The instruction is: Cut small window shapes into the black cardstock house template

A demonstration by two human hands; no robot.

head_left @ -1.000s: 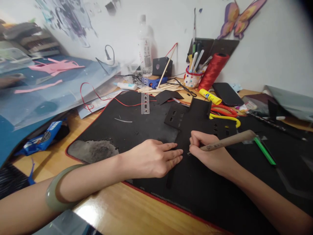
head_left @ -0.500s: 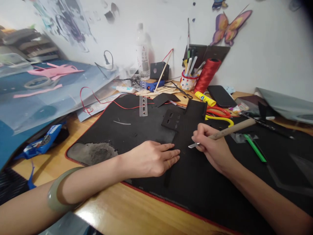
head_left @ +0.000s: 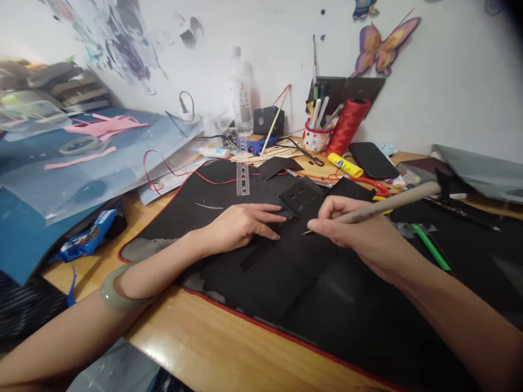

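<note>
Pinching a paper-wrapped craft knife in closed fingers, the right hand sets the blade tip on a black sheet spread over the black mat. At 9 o'clock from the blade, the left hand lies flat and open on the same sheet, clasping nothing. A black piece with small windows already cut out lies at 12 o'clock, so some cutting looks done, though the large sheet appears mostly uncut; a clear ruler lies at 11 o'clock and a red thread spool stands at 1 o'clock.
</note>
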